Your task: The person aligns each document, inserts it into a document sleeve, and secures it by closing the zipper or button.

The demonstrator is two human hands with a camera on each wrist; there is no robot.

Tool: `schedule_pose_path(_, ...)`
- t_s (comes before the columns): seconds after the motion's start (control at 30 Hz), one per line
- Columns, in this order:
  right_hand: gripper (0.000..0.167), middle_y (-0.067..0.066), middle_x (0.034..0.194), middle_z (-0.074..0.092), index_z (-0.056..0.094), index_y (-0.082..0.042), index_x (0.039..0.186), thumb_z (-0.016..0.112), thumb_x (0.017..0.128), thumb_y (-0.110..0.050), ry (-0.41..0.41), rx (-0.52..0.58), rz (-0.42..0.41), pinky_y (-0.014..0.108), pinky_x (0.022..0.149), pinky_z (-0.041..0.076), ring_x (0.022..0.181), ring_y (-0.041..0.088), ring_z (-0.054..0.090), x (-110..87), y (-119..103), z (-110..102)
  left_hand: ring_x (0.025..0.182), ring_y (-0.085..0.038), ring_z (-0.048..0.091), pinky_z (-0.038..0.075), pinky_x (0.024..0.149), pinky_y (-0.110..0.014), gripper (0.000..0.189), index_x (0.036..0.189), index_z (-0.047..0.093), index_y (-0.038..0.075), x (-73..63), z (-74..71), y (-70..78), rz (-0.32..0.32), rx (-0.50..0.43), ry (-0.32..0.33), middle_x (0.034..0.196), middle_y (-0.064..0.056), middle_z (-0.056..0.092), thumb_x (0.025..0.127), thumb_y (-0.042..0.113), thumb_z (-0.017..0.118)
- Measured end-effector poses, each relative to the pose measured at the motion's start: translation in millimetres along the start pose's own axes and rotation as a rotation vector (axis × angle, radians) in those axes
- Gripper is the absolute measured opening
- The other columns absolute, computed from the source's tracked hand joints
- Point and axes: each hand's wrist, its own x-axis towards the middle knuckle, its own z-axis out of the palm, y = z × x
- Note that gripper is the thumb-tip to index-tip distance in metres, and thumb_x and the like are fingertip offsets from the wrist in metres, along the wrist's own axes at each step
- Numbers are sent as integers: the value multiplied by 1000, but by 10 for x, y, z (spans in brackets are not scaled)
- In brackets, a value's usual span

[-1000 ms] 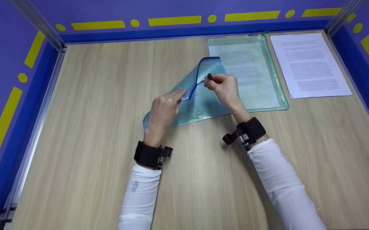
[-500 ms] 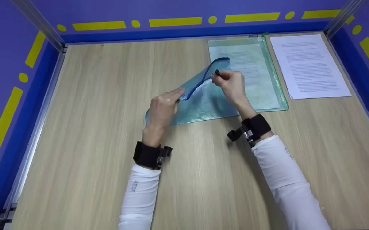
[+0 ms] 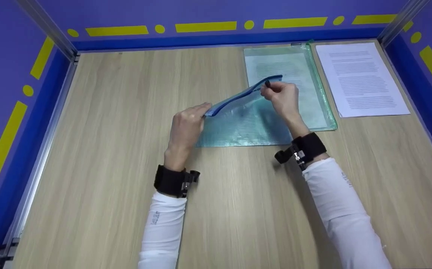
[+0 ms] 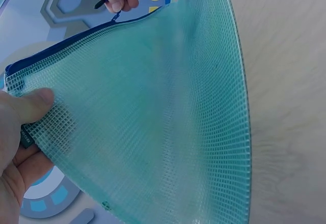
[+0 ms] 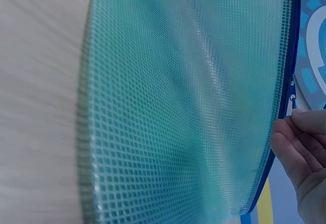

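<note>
A translucent blue-green mesh zipper pouch (image 3: 242, 127) stands tilted up from the table, its dark blue zipper edge (image 4: 66, 42) uppermost. With thumb and fingers, my left hand (image 3: 187, 125) pinches the pouch's upper left corner, where a small dark tag (image 4: 26, 136) shows in the left wrist view. My right hand (image 3: 284, 98) pinches the pull cord of the zipper slider (image 5: 292, 89) along the top edge. The cord's black end (image 3: 267, 83) sticks out above the fingers. In the right wrist view the thumb and fingertips meet just below the slider.
A green-edged mesh pouch (image 3: 322, 87) with a printed sheet inside lies flat at the back right, partly behind my right hand. Beside it lies a stack of printed paper (image 3: 363, 78). Blue walls with yellow marks enclose the wooden table (image 3: 100, 149).
My right hand has moved right with the zipper pull along the pouch's edge. The edge has straightened and swung right; my left hand keeps its corner with a slight shift left.
</note>
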Motion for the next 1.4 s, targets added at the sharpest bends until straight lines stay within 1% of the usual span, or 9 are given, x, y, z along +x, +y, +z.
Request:
schedule_pose_path(0.23, 19, 4, 86, 76, 79, -4, 99, 70, 91, -19, 30, -36, -16, 15, 71, 54, 75, 4, 67, 11, 42, -75, 99, -26, 75, 61, 84, -33, 34, 111, 74, 1, 7, -22, -25, -4, -7, 1, 109, -14, 76, 86, -16, 58)
schedule_pose_path(0.47, 20, 0, 81, 75, 78, -3, 99, 70, 91, -20, 62, -13, 9, 16, 71, 54, 80, 17, 72, 34, 121, -168, 99, -27, 75, 60, 85, -32, 32, 110, 74, 1, -6, -58, -100, -34, -33, 31, 108, -15, 76, 86, -16, 59)
schedule_pose_path(0.53, 20, -1, 81, 75, 78, -3, 99, 70, 92, -20, 62, -10, 15, 17, 72, 56, 79, 15, 72, 40, 141, -193, 99, -27, 75, 60, 85, -32, 31, 110, 74, 1, -9, -57, -110, -32, -32, 30, 108, -15, 76, 87, -15, 60)
schedule_pose_path(0.63, 19, -1, 83, 75, 78, -4, 99, 70, 91, -20, 63, -12, 23, 17, 74, 57, 76, 7, 70, 51, 164, -229, 99, -27, 75, 60, 85, -32, 31, 110, 74, 1, -11, -52, -114, -32, -36, 25, 109, -15, 76, 88, -14, 60)
schedule_pose_path(0.73, 18, -3, 82, 75, 78, -4, 99, 70, 91, -18, 71, -17, 30, 17, 72, 56, 74, 3, 68, 68, 180, -271, 100, -26, 74, 60, 86, -32, 30, 111, 74, 2, -14, -54, -124, -45, -33, 22, 110, -14, 76, 88, -13, 60)
schedule_pose_path(1.0, 20, -13, 74, 71, 78, -2, 101, 70, 91, -17, 96, -41, 42, 13, 68, 53, 70, -1, 66, 128, 245, -402, 101, -26, 74, 60, 86, -32, 30, 111, 74, 2, -21, -81, -188, -84, -41, 29, 111, -14, 75, 89, -13, 59)
schedule_pose_path(1.1, 20, -12, 77, 71, 77, -2, 103, 70, 91, -17, 100, -42, 54, 14, 70, 55, 70, 0, 66, 131, 260, -447, 102, -26, 74, 60, 87, -32, 30, 111, 74, 2, -28, -88, -202, -97, -51, 30, 111, -14, 75, 89, -12, 59)
schedule_pose_path(1.3, 25, -8, 84, 73, 75, 0, 108, 71, 91, -18, 99, -27, 109, 13, 74, 56, 75, 1, 67, 119, 288, -551, 102, -26, 74, 60, 87, -34, 31, 112, 74, 2, -40, -88, -243, -136, -64, 27, 110, -14, 76, 89, -13, 59)
schedule_pose_path(1.4, 26, -8, 84, 73, 74, 1, 108, 71, 91, -18, 102, -31, 101, 13, 73, 56, 74, -1, 67, 116, 309, -578, 102, -25, 74, 60, 87, -35, 33, 112, 74, 3, -42, -80, -255, -145, -76, 21, 110, -13, 76, 88, -14, 59)
